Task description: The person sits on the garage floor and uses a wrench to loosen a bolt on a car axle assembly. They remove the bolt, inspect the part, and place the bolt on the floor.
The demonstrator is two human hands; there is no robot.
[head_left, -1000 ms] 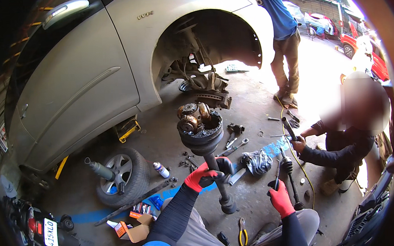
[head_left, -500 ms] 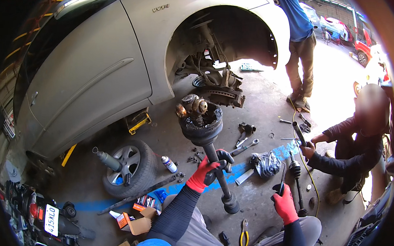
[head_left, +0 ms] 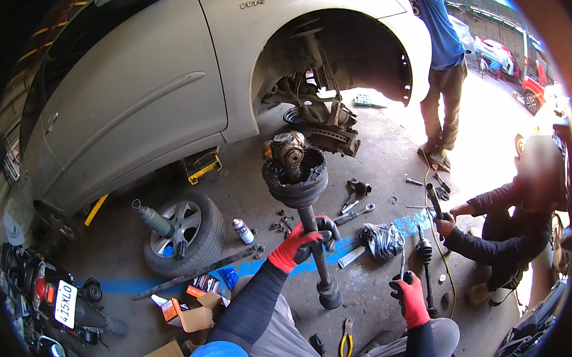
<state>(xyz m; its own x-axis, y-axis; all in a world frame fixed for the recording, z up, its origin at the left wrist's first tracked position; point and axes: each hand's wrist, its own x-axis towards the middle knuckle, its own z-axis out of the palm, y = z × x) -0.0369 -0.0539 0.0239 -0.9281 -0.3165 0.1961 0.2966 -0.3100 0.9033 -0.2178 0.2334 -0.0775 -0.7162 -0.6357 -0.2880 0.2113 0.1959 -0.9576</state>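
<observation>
My left hand (head_left: 308, 241), in a red and black glove, is closed around the bar of a drive axle (head_left: 316, 260) held nearly upright. Its upper end is a wide, greasy black boot or cup (head_left: 297, 189). A brown, grease-covered tripod joint (head_left: 289, 151) with rounded rollers sits in the cup's mouth. A smaller ribbed black boot (head_left: 329, 294) is at the lower end, above my lap. My right hand (head_left: 411, 297), gloved alike, is closed on a slim hand tool (head_left: 402, 263) pointing up, apart from the axle. The tool's exact kind is not clear.
A silver car (head_left: 135, 76) stands ahead, its front hub and brake disc (head_left: 329, 140) bare. A wheel (head_left: 186, 234), spray can (head_left: 243, 231), ratchet (head_left: 358, 213), yellow-handled pliers (head_left: 346, 338) and second axle (head_left: 425, 255) lie around. A person (head_left: 511, 213) crouches right; another (head_left: 443, 76) stands beyond.
The tripod joint has turned in the cup, showing a different roller side. The tool in my right hand now stands more upright. The whole view has shifted slightly.
</observation>
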